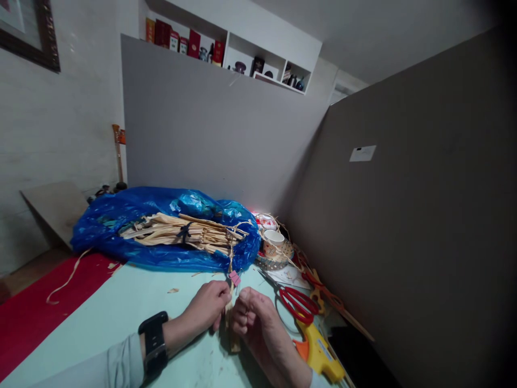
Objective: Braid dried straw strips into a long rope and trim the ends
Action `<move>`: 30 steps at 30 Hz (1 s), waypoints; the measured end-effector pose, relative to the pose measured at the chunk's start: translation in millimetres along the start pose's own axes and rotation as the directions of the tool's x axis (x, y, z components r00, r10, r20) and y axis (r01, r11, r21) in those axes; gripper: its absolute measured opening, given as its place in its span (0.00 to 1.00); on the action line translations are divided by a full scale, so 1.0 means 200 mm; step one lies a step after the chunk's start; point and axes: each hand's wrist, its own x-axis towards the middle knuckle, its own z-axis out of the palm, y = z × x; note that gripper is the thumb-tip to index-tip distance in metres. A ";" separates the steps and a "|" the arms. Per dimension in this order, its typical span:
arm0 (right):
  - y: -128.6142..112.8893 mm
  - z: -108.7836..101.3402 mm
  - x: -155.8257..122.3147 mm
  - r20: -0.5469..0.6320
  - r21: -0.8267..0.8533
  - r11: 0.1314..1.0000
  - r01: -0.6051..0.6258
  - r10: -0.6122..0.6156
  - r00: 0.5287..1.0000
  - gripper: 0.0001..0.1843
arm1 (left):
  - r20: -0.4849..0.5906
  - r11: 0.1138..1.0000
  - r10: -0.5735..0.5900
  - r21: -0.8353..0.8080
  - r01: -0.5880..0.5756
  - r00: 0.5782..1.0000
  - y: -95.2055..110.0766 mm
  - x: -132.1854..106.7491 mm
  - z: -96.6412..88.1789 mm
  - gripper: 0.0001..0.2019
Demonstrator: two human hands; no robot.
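Observation:
My left hand (pixel 210 308) and my right hand (pixel 251 313) meet over the pale green table (pixel 121 312), both closed on a narrow woven piece of straw strips (pixel 231 318) that stands between them. A small pink clip (pixel 235 278) sits at the top of that piece, and a thin strand runs up from it toward a tied bundle of straw strips (pixel 181 233). The bundle lies on a crumpled blue plastic bag (pixel 121 215) just beyond my hands. A black watch (pixel 153 342) is on my left wrist.
Red-handled scissors (pixel 298 303) and a yellow glue gun (pixel 319 353) lie right of my right hand. A paper cup (pixel 273 241) stands on a woven ring near loose strands. Grey partitions (pixel 404 215) wall the back and right. A red mat (pixel 40 307) lies at left.

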 end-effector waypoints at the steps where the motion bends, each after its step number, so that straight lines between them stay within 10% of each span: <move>1: 0.00 0.00 0.00 -0.005 0.006 1.000 -0.007 0.007 1.000 0.20 | 0.000 1.000 0.001 -0.002 -0.001 1.000 0.00 0.00 0.00 0.12; 11: -0.01 -0.02 -0.01 -0.022 -0.035 0.998 -0.053 0.053 0.998 0.11 | 0.021 0.997 -0.015 -0.075 0.017 1.000 0.00 0.00 0.00 0.11; 30: -0.15 -0.07 -0.01 -0.178 -0.150 0.967 0.208 -0.233 0.956 0.10 | 0.158 0.949 -0.184 -0.229 0.217 0.970 0.06 -0.01 -0.04 0.15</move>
